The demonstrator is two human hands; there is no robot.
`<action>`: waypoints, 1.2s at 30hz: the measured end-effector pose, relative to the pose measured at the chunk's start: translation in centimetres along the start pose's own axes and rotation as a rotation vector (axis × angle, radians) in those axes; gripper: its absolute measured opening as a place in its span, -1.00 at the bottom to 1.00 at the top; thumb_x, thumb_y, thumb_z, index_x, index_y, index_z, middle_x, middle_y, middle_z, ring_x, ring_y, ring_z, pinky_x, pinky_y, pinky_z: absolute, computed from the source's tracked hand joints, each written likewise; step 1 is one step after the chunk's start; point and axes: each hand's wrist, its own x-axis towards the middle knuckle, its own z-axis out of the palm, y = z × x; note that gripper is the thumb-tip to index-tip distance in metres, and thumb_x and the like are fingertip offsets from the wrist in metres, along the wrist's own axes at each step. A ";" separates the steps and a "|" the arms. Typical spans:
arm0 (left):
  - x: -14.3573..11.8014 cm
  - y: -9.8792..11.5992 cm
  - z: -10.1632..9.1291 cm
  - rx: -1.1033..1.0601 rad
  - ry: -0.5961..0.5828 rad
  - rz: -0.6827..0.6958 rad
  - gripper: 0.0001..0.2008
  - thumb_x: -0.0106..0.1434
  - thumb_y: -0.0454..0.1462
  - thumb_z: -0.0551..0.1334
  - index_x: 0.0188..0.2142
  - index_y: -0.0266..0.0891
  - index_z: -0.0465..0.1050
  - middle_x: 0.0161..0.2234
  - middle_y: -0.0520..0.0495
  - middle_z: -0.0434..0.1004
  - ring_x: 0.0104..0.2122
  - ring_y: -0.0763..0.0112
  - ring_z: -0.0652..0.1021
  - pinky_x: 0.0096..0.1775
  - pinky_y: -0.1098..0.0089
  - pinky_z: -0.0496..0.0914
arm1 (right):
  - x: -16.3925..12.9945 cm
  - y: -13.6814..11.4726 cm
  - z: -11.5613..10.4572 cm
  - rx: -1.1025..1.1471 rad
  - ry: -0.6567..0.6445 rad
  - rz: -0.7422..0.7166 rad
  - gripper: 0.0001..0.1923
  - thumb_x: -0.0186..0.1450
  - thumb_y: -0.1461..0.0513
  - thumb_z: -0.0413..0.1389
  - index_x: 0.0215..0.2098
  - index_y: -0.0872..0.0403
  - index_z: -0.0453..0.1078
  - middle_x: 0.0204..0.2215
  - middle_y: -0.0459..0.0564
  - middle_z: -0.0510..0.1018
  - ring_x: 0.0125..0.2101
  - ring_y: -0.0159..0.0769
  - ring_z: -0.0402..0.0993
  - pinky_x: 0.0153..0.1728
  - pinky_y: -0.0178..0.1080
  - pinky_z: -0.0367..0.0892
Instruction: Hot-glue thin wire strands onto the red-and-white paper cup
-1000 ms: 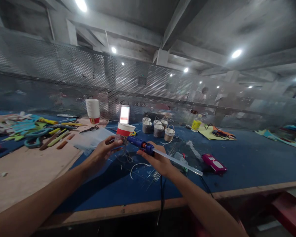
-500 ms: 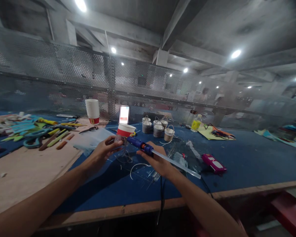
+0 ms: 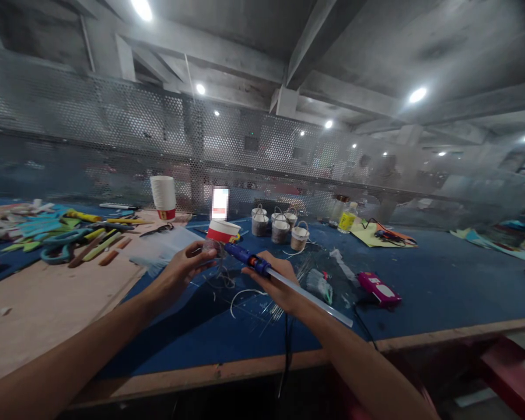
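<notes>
My left hand (image 3: 181,271) holds a small clear cup-like piece (image 3: 213,249) just above the blue table mat (image 3: 420,291). My right hand (image 3: 276,281) grips a blue glue gun (image 3: 247,259) with a long clear glue stick (image 3: 310,296) sticking out behind it. The gun's nozzle points at the clear piece and seems to touch it. A red-and-white paper cup (image 3: 222,230) stands right behind both hands. The gun's black cord (image 3: 286,350) hangs over the table's front edge.
Several small wire-handled bucket cups (image 3: 280,224) stand behind the hands. A stack of paper cups (image 3: 164,195) is at back left, with scissors and coloured scraps (image 3: 65,236) on a wooden board (image 3: 39,303). A pink cutter (image 3: 378,289), bottles (image 3: 346,216) and loose wires lie to the right.
Almost nothing has moved: the glue stick's rear end has dipped slightly and both hands stay together at the clear piece.
</notes>
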 end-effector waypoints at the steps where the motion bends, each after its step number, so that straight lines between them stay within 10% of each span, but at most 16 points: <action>1: -0.1 0.1 0.0 -0.003 0.003 0.001 -0.64 0.04 -0.13 0.55 -0.18 -0.19 0.66 -0.04 -0.23 0.70 0.00 0.02 0.63 0.07 0.12 0.48 | 0.0 0.0 0.0 0.004 0.001 -0.002 -0.70 0.41 -0.04 0.17 -0.25 0.00 0.36 -0.45 -0.11 0.49 -0.44 -0.30 0.42 -0.37 -0.29 0.20; 36: -0.6 1.2 0.6 -0.016 -0.020 -0.043 -0.52 0.07 -0.06 0.54 -0.06 -0.22 0.66 0.00 -0.22 0.70 0.04 0.02 0.60 0.12 0.10 0.45 | -0.2 0.5 -0.4 -0.057 0.016 -0.008 -0.71 0.44 -0.02 0.14 -0.26 0.01 0.36 -0.49 -0.18 0.43 -0.49 -0.38 0.35 -0.41 -0.35 0.13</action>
